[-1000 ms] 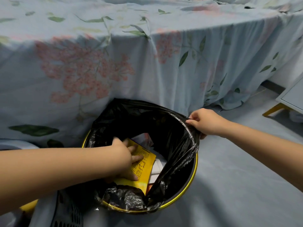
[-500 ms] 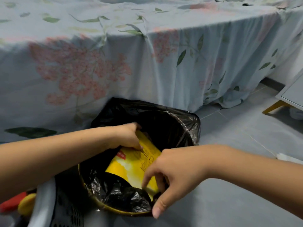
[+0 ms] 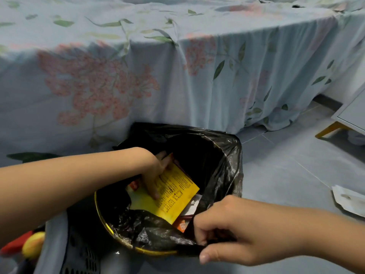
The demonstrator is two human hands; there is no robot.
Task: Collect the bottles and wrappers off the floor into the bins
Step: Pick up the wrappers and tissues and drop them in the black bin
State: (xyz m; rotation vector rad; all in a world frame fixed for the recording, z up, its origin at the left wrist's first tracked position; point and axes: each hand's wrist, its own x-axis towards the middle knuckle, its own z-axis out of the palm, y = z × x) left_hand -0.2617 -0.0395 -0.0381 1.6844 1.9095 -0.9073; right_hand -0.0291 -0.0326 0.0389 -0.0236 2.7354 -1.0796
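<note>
— Where is the yellow wrapper (image 3: 173, 196)?
— Inside the bin (image 3: 118, 239); the left hand (image 3: 156, 173) presses it with straight fingers.
— The right hand (image 3: 227, 230)?
— It pinches the black liner (image 3: 223, 175) at the bin's near rim.

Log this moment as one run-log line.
left hand: pressing yellow wrapper into bin | right hand: pinching black bin liner at near rim | white wrapper: on floor
</note>
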